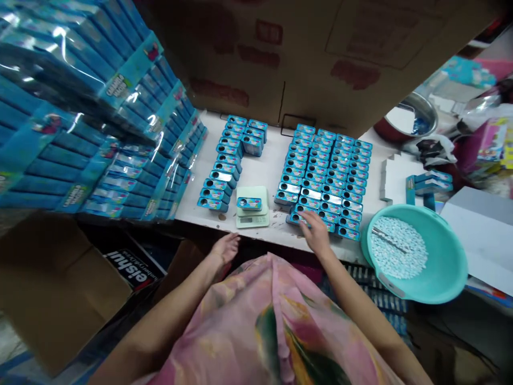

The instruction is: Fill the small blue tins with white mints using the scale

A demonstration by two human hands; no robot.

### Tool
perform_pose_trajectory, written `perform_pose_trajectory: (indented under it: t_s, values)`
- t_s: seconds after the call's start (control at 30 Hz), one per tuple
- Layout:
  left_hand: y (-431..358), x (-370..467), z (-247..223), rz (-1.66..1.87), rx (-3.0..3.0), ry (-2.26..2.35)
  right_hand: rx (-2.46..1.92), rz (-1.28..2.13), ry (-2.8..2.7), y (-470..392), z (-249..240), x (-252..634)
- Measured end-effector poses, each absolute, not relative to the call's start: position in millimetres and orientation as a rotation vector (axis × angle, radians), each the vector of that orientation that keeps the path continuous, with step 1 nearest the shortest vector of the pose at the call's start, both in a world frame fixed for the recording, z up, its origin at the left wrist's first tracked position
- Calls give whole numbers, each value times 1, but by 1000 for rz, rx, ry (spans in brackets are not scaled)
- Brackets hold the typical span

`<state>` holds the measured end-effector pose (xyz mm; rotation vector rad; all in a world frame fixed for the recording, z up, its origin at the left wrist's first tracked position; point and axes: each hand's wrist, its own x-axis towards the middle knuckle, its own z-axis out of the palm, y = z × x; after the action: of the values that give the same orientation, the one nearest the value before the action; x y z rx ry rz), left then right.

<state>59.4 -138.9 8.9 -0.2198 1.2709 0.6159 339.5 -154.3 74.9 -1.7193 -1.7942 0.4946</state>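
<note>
My right hand (316, 233) is at the front of a large block of small blue tins (310, 174) stood in rows. Its thumb and fingers close on a tin (295, 218) at the front left corner of that block. My left hand (226, 248) hovers by the table's front edge, holding nothing, its fingers loosely apart. Just beyond it, a small pale green kitchen scale (252, 220) carries one blue tin (249, 203). Left of the scale, another column of tins (214, 195) runs back across the white table (256, 171).
A turquoise basin (444, 267) of small white pellets, with metal tongs (390, 239), stands at the right. Shrink-wrapped blue packs (116, 96) are stacked high on the left. A big cardboard box (304, 64) blocks the back. An open carton (72, 289) sits at lower left.
</note>
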Motion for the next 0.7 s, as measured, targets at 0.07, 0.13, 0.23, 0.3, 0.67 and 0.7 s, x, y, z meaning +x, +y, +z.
perform_pose_trajectory:
  t_s: [0.07, 0.13, 0.23, 0.3, 0.67, 0.7]
  values:
    - [-140, 20, 2, 706, -288, 1329, -1679, 566, -1890, -122, 72, 307]
    - [-140, -6, -4, 764, -342, 1362, -1637, 628, -2022, -96, 70, 281]
    - [-135, -28, -10, 808, -391, 1401, -1616, 696, -2218, -71, 69, 254]
    - [-128, -37, -13, 806, -390, 1402, -1647, 717, -2305, -63, 67, 243]
    - [-108, -70, -25, 772, -436, 1426, -1791, 616, -2241, -26, 55, 238]
    - [-110, -72, -25, 774, -435, 1425, -1818, 565, -2191, -12, 53, 240]
